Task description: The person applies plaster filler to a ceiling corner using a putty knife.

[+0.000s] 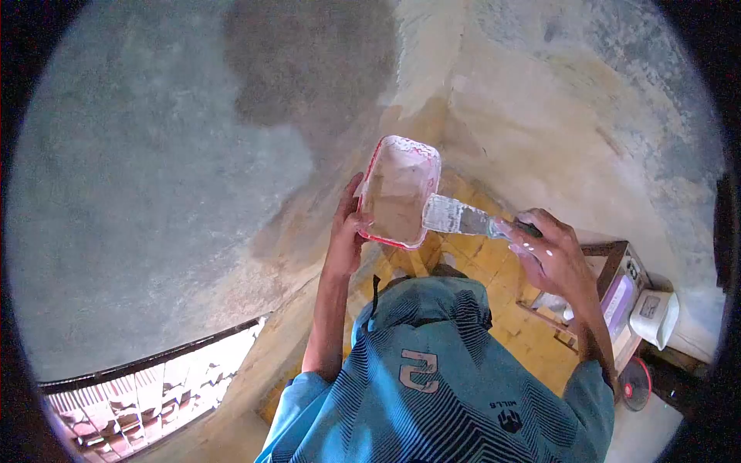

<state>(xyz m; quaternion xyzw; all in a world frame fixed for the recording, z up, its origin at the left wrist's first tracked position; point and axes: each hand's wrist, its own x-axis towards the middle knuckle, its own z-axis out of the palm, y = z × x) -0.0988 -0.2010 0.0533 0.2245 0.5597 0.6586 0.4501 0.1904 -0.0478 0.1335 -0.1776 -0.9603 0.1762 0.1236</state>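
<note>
A red-rimmed rectangular container (pixel 397 193), smeared with white and holding a pale layer of material, is tilted near the middle of the view. Its left side is gripped by my left hand (pixel 349 228), the thumb over the rim. My right hand (pixel 544 251) is closed round the handle of a putty knife (pixel 459 216). White material coats the wide blade, whose end is at the container's right rim. White spots mark the fingers of my right hand. The palm of my left hand is hidden by the container.
A patchy wall (pixel 154 177) with a dark patch rises at left, meeting another wall (pixel 556 131) at a corner. Yellow floor tiles (pixel 494 282) show below. A wooden table (pixel 610 262) with containers stands at right. A barred opening (pixel 154 393) is at lower left.
</note>
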